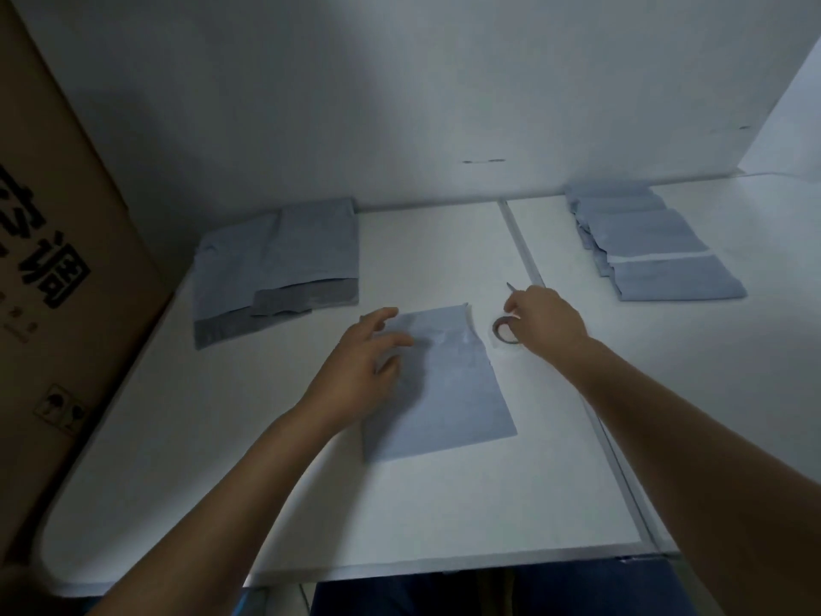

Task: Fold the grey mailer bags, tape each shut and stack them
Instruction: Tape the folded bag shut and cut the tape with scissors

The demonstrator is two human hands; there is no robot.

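Note:
A folded grey mailer bag lies flat on the white table in front of me. My left hand rests over its left edge with fingers spread and relaxed. My right hand reaches down onto a small roll of tape just right of the bag, fingers curled at the roll; whether it grips the roll is unclear. A thin pointed tool, perhaps scissors, shows just past that hand. Unfolded grey bags lie at the back left. A stack of folded bags sits at the back right.
A large brown cardboard box stands along the table's left side. White walls close off the back and right. A seam runs front to back through the table between the work area and the right stack.

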